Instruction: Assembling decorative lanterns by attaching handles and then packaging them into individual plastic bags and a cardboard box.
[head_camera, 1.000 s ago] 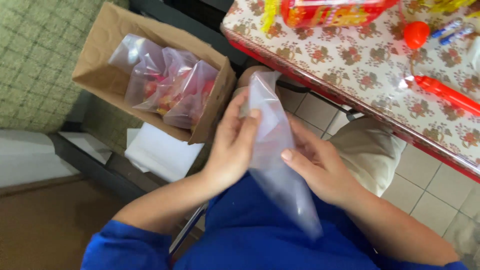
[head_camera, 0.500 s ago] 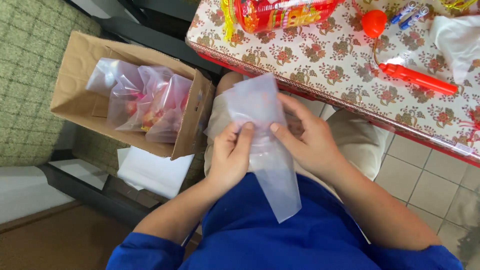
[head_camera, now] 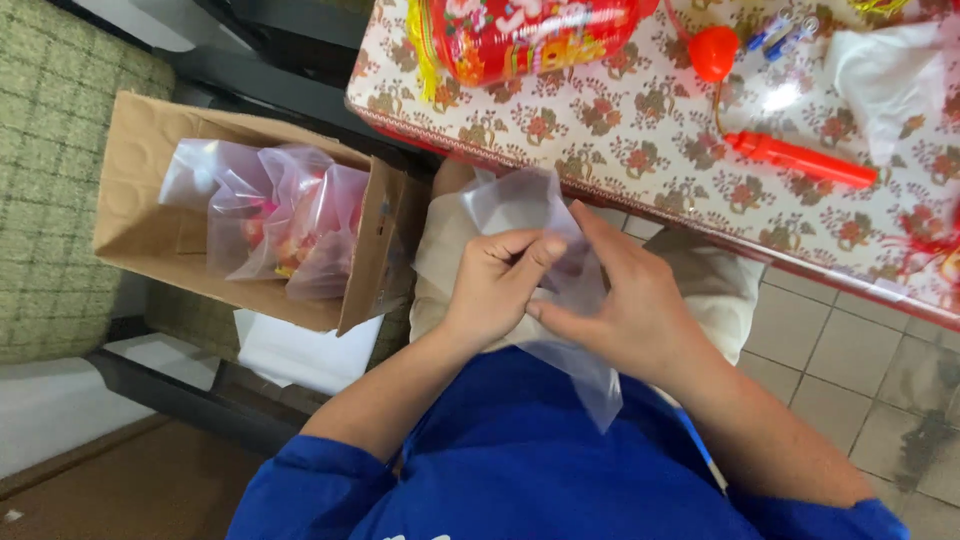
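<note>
A clear plastic bag hangs over my lap, and both hands pinch it near its top. My left hand grips the bag's left side with thumb and fingers. My right hand holds the right side, fingertips meeting the left hand's. The bag's lower corner hangs down over my blue shirt. The bag looks empty.
A cardboard box at my left holds several filled clear bags with red contents. Ahead, a table with a floral cloth carries a red packet, a red tube and white plastic. Tiled floor lies at right.
The bag has been drawn lower and closer to my lap. My hands have come together on its upper part, fingertips now touching. The view has shifted toward the table.
</note>
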